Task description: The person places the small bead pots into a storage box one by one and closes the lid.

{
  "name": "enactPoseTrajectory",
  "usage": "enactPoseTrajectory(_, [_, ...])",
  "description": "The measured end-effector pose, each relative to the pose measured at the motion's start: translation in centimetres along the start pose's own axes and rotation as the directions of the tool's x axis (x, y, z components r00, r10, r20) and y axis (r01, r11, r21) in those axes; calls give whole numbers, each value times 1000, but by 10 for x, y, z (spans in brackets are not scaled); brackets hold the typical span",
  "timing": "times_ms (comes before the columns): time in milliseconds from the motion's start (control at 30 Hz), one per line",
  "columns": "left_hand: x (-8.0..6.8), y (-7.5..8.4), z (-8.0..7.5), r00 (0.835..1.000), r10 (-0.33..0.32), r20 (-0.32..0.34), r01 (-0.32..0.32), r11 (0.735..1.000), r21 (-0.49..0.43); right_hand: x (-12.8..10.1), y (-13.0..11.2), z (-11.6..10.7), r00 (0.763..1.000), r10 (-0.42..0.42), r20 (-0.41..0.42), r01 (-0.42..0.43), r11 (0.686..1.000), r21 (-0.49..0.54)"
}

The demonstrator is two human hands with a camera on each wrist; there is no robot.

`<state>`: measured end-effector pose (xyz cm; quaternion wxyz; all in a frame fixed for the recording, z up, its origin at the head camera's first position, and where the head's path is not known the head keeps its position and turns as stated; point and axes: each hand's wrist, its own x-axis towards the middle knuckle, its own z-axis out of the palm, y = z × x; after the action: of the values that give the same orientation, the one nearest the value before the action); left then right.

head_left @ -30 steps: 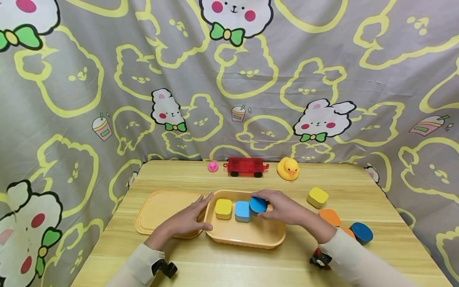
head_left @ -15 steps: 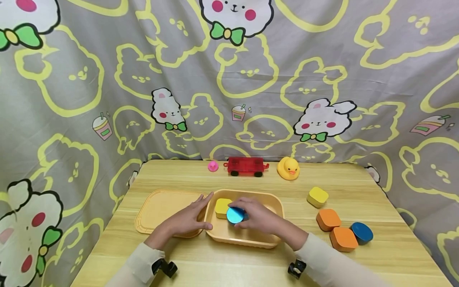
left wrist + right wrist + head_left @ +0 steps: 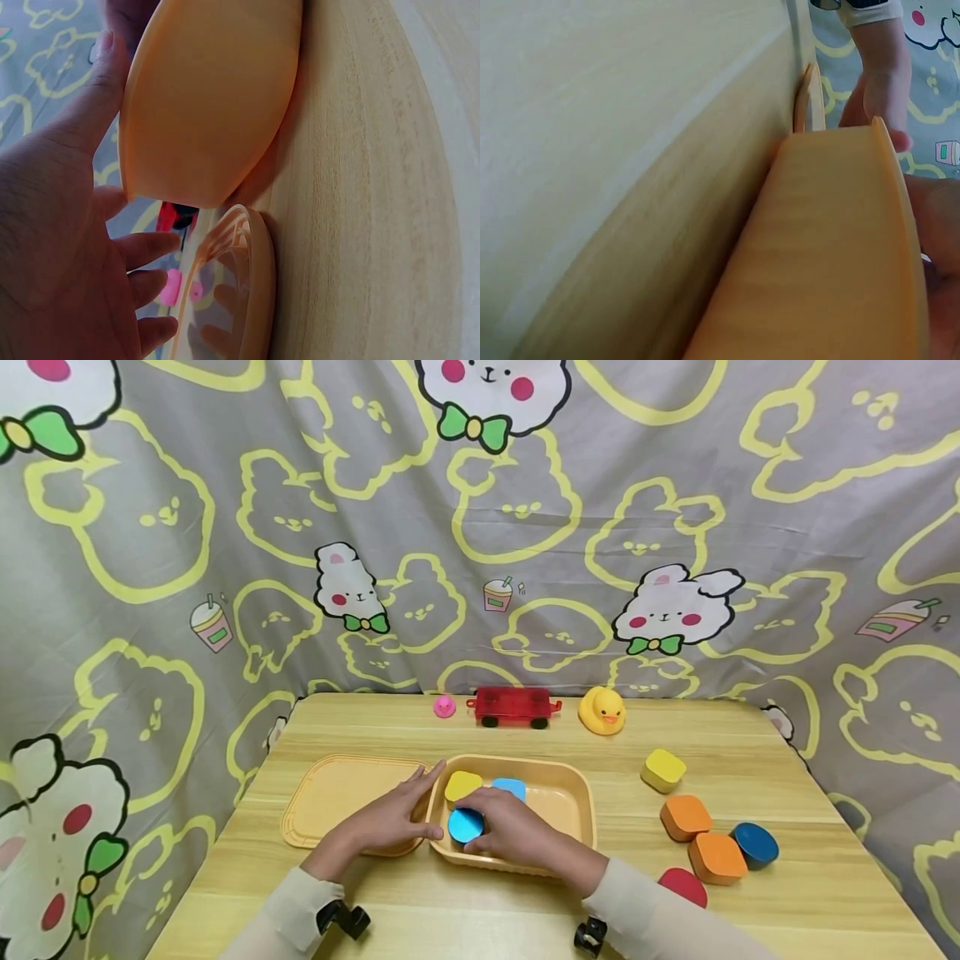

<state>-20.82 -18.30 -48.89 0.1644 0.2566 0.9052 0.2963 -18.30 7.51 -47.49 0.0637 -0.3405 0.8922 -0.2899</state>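
Note:
An orange tray (image 3: 564, 808) sits mid-table and holds a yellow block (image 3: 462, 784) and a light blue square block (image 3: 511, 788) along its far side. My right hand (image 3: 504, 828) reaches into the tray's near left corner and grips a blue round block (image 3: 466, 825) there. My left hand (image 3: 397, 817) lies with straight fingers against the tray's left end, partly over an orange lid (image 3: 333, 797). The left wrist view shows this left hand (image 3: 67, 255) beside the tray's outer wall (image 3: 210, 97). In the right wrist view I only see the tray's wall (image 3: 832, 262).
To the right of the tray lie a yellow block (image 3: 663, 770), two orange blocks (image 3: 686, 817) (image 3: 717, 857), a blue round block (image 3: 756, 845) and a red round block (image 3: 682, 887). A pink duck (image 3: 444, 707), red toy car (image 3: 514, 707) and yellow duck (image 3: 602, 711) line the far edge.
My right hand carried the blue round block from the tray's right part across to its near left corner. The red round block came into view. The left hand stayed put.

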Motion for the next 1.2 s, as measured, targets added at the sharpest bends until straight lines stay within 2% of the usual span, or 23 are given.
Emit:
enactPoseTrajectory(233, [0,0,0,1000,1,2,-1,1000,-9,4,-6,7,1000,-6,18,8,994,-111])
enactPoseTrajectory(433, [0,-1,0,1000,-1,0,1,1000,-7,8,-6,10,999,11,50,-3,988,-157])
enactPoseTrajectory(767, [0,-1,0,1000,2,1,-2,1000,-6,5,-6,5,999,13,45,-10,997,-81])
enactPoseTrajectory(867, [0,0,0,1000,-4,0,4,1000,-8,2,-5,1,999,3,35,-2,999,-32])
enactPoseTrajectory(1033, [-1,1,0,1000,-10,-3,10,1000,-8,-5,-2,-9,999,39,28,-41,997,65])
enactPoseTrajectory(1200, [-1,2,0,1000,-9,-6,9,1000,-9,-12,3,-22,999,47,1,-47,998,37])
